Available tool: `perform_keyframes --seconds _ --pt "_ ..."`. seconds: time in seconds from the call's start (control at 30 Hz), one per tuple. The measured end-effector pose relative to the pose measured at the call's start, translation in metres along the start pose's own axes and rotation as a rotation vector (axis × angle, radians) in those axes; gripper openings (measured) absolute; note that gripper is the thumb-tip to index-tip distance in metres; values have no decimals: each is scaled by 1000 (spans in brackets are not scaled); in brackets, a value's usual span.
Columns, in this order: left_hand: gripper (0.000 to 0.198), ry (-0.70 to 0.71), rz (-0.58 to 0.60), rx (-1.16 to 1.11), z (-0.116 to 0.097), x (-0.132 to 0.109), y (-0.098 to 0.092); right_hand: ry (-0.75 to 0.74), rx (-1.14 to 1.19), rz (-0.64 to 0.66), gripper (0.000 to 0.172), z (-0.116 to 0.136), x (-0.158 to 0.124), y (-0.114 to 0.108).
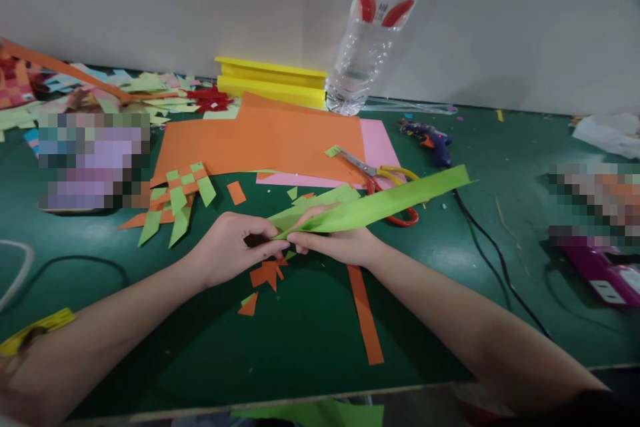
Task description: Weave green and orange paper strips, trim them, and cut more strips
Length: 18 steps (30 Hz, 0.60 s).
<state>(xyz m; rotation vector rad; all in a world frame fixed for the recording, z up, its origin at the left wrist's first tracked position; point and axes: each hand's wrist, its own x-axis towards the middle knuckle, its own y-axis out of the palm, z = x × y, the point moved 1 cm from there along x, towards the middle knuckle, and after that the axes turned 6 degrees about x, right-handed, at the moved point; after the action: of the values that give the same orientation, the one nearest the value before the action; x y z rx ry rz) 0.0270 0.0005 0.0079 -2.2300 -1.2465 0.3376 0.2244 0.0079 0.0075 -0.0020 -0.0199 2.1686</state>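
Both hands meet over the middle of the green table (210, 353), pinching a folded light-green paper strip (395, 205). My left hand (237, 247) grips its folded end between thumb and fingers. My right hand (335, 240) presses the same end, thumb on top, and the strip's long free part slants up to the right. An orange paper strip (367, 320) lies below my right hand. Orange paper scraps (267, 273) are scattered under my left hand. To the left rests a woven orange and green paper piece (183, 190). Scissors (380, 177) with red and yellow handles lie behind the strip.
Orange paper sheets (270, 137) lie over a pink sheet (377, 137). Behind them stand a clear plastic bottle (367, 47) and a yellow holder (273, 80). A glue gun (430, 140) trails a black cord rightward. A purple power strip (595, 270) sits at right; paper pieces (150, 83) pile at left.
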Motion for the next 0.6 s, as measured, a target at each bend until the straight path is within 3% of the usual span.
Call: perform_keyframes --seconds 0.23,0.6 --pt "31 0 -2 52 -1 1 -1 43 141 -81 17 -6 3 -4" --pt "37 60 -10 91 1 0 -1 -12 197 -104 19 -7 7 -10"
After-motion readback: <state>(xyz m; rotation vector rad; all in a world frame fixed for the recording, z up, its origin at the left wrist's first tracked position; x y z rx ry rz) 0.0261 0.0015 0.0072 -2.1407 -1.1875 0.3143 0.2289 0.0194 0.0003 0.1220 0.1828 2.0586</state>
